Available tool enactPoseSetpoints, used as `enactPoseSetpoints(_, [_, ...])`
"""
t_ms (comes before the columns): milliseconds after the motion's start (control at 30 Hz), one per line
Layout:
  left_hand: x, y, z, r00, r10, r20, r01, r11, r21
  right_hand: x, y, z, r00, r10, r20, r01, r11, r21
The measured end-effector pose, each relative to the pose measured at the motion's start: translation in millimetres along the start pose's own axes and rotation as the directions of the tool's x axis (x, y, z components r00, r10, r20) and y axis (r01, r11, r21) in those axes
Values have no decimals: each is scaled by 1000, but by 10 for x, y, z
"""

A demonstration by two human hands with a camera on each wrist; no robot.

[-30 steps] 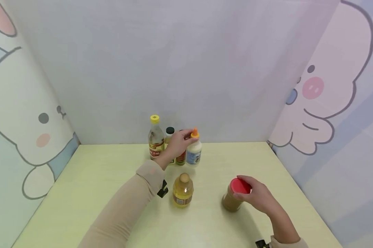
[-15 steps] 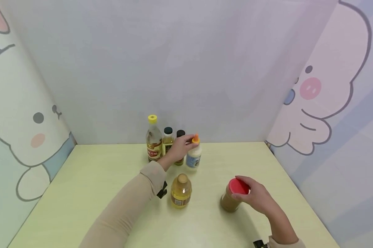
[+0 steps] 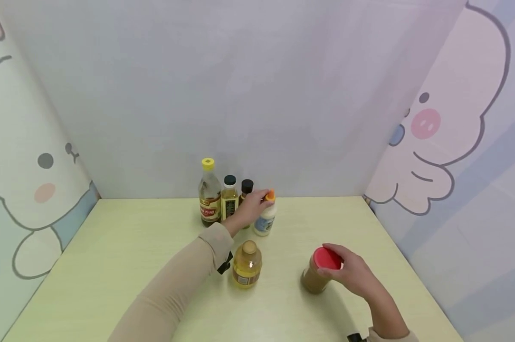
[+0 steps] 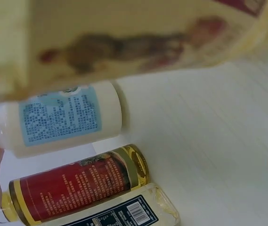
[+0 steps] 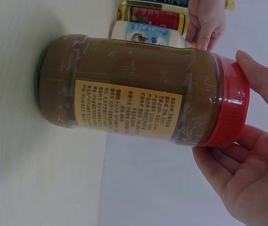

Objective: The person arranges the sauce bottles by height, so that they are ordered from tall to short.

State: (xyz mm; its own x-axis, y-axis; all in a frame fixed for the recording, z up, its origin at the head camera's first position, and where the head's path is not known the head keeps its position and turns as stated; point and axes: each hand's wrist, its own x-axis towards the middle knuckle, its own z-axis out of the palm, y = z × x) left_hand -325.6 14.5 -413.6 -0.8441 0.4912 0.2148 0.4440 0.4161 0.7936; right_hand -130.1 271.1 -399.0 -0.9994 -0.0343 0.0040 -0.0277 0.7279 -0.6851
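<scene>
My left hand (image 3: 251, 207) pinches the orange cap (image 3: 270, 195) of a white squeeze bottle (image 3: 264, 221) with a blue label. Next to that bottle, on its left, stand a black-capped bottle (image 3: 246, 186) partly covered by the hand, a dark-green-capped bottle (image 3: 229, 199) and a taller yellow-capped bottle (image 3: 209, 199). At the right, my right hand (image 3: 356, 271) grips the red lid (image 3: 327, 259) of a jar of brown paste (image 3: 313, 278). The right wrist view shows fingers and thumb around the lid, above a printed tan label (image 5: 129, 109).
A round bottle of yellow liquid (image 3: 246, 266) stands between the two arms, close to the left sleeve (image 3: 180, 280). Behind the bottles rises a pale grey wall (image 3: 283, 95). Side panels with cartoon animals flank the light yellow table (image 3: 133, 228).
The white squeeze bottle has shifted slightly nearer with my left hand on its cap, so the black cap beside it shows more. The right hand keeps its grip on the jar lid.
</scene>
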Motion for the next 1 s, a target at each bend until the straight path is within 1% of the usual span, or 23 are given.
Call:
enactPoseSetpoints(100, [10, -3, 2, 1000, -17, -2, 17, 998, 62, 6, -10, 1, 1000, -7, 5, 7, 1000, -2])
enactPoseSetpoints(200, [29, 18, -17, 999, -33, -10, 34, 995, 90, 13, -24, -7, 1000, -13, 5, 13, 1000, -8])
enactPoseSetpoints(300, [51, 58, -36, 998, -55, -13, 56, 993, 104, 14, -29, -15, 1000, -13, 4, 13, 1000, -18])
enactPoseSetpoints(367, [62, 82, -35, 996, -85, -16, 86, 992, 96, 10, -25, -16, 1000, -9, 7, 9, 1000, -18])
enactPoseSetpoints(467, [78, 93, -7, 991, -134, -11, 134, 986, 99, -6, -9, -14, 1000, 0, 11, 0, 1000, -8])
enactPoseSetpoints(533, [93, 96, 14, 988, -155, -10, 155, 982, 110, -18, -1, -19, 1000, 3, 14, -3, 1000, -3])
enactPoseSetpoints(667, [118, 121, 40, 989, -150, -13, 150, 979, 137, -37, 16, -38, 1000, 4, 3, -4, 1000, 2])
enactPoseSetpoints(733, [112, 136, 50, 988, -151, -5, 151, 979, 138, -45, 31, -41, 1000, 13, 0, -13, 1000, 5])
enactPoseSetpoints(833, [89, 146, 59, 986, -168, 0, 166, 976, 139, -42, 47, -29, 1000, 22, -3, -22, 1000, 12])
enactPoseSetpoints(900, [70, 148, 55, 984, -180, -11, 180, 974, 141, -34, 49, -14, 1000, 19, 1, -19, 1000, 19])
enactPoseSetpoints(1000, [56, 144, 40, 982, -184, -39, 188, 970, 152, -17, 36, 2, 1000, 5, -1, -5, 1000, 23])
